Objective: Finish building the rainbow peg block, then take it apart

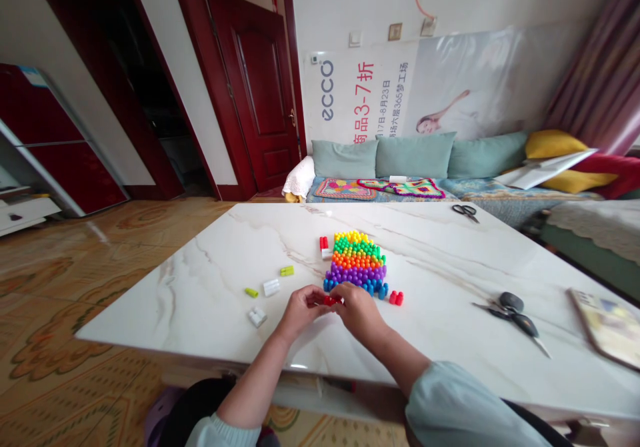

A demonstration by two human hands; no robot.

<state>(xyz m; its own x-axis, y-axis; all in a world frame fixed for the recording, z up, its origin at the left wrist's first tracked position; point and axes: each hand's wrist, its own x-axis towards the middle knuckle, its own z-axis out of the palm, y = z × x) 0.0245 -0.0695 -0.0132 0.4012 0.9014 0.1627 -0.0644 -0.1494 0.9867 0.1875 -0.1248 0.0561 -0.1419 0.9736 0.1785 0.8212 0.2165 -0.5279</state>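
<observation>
My left hand (306, 307) and my right hand (354, 304) meet at the near edge of a block of bead-like plastic pieces (357, 260), striped yellow, green, orange, purple and blue. Between their fingertips are small red plastic pieces (330, 300), partly hidden by the fingers. Both hands are closed in a pinch. Right of my right hand lies another red piece (397, 298). To the left are lime-green pieces (287, 270) and white pieces (271, 288), lying loose. A red piece (324, 242) and a white piece (327, 254) sit beside the block's far left side.
All this is on a white marbled table (200, 287). Black-handled scissors (466, 212) lie near its far edge. Another black-handled cutting tool (517, 320) and a flat booklet-like item (607, 324) are at the right. A sofa with green cushions (415, 156) stands behind the table.
</observation>
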